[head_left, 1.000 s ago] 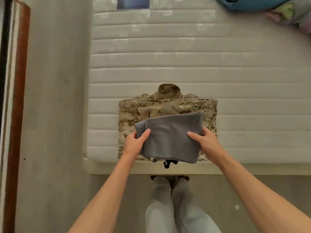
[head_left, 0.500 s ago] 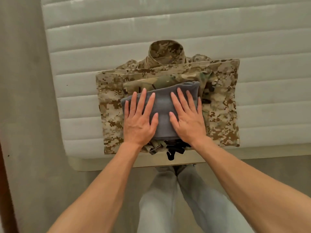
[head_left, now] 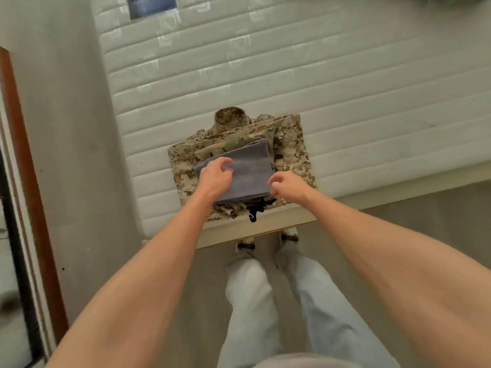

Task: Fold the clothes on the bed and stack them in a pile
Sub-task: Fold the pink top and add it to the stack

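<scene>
Two hands hover w/ loosely curled fingers, holding nothing, over the folded grey cloth (head_left: 244, 171) topping the camo pile (head_left: 295, 152) at the mattress (head_left: 345, 102) edge: left hand (head_left: 215, 176) above its left end, right hand (head_left: 289, 185) beside its right edge, long axis running left-right.

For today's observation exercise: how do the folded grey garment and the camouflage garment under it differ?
The grey garment is plain; the camouflage garment is speckled tan and brown. The grey one is smaller and lies on top; the camouflage one spreads wider beneath, collar showing. Both lie folded on the mattress.
</scene>
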